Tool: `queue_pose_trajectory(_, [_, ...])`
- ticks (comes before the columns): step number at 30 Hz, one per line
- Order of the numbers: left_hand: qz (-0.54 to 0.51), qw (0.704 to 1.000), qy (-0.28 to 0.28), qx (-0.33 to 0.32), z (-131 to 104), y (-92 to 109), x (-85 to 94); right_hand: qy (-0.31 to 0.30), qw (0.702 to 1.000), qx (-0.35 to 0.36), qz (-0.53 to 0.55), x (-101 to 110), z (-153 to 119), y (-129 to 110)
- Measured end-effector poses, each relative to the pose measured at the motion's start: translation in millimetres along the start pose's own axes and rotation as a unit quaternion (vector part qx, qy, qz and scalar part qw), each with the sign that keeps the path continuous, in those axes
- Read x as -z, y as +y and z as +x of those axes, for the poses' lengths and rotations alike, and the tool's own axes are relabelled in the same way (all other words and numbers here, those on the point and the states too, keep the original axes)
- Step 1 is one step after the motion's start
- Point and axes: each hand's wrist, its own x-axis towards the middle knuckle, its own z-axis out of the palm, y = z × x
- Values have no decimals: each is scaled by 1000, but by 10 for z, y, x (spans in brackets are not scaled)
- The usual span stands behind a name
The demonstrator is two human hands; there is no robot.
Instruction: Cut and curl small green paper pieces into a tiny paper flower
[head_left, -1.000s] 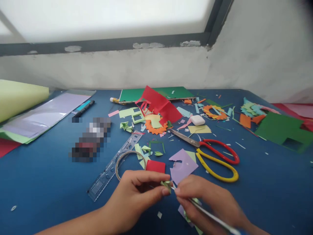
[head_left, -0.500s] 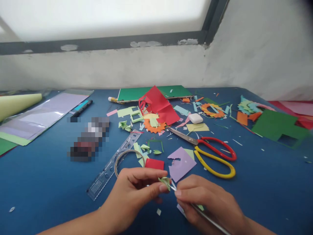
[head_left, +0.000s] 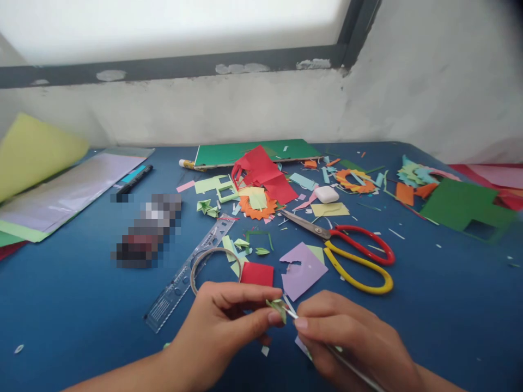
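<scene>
My left hand (head_left: 231,329) pinches a small light-green folded paper piece (head_left: 278,308) between thumb and forefinger. My right hand (head_left: 347,332) is closed around a thin metal rod (head_left: 353,369), which looks like a slim pointed tool. Its tip meets the green piece or stops right beside it; I cannot tell which. Just beyond my hands lie a red paper square (head_left: 257,273), a torn lilac paper (head_left: 304,270) and a ring of tape (head_left: 195,272). Several small green paper leaves (head_left: 262,251) rest behind the ring.
Scissors (head_left: 357,228) with red and yellow handles lie on the blue table (head_left: 81,316). A clear ruler (head_left: 163,307) runs under the tape ring. Red paper (head_left: 265,171), orange cutouts and scraps spread toward the back. A yellow sheet (head_left: 36,152) curls up at left, a pen (head_left: 134,181) nearby.
The yellow sheet at the left has lifted and its edge stands higher. Both hands stay close together, with only a slight shift of the green piece and the rod.
</scene>
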Motion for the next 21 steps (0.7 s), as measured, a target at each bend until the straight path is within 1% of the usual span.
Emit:
queue_pose_trajectory(2, [-2,1000,-5,3,-12,-7,-1,26,1000,-6,5,-11,-2,4])
queue_pose_trajectory(3, [-6,1000,-6,4,-16,-7,-1,29,1000,-5,6,-10,3,3])
queue_pose_trajectory(7, [-43,999,-3,8,-7,13,-4,-29,1000,9,3,25,42,-19])
queue_pose_trajectory(10, [-47,999,-3,9,5,21,-8,-28,1000,6,3,42,43,-29])
queue_pose_trajectory(15, [-15,1000,-3,8,-11,2,-4,-29,999,14,6,42,20,-36])
queue_pose_trajectory(21, [-51,998,-20,-1,-22,11,-1,-40,999,4,-1,53,28,-35])
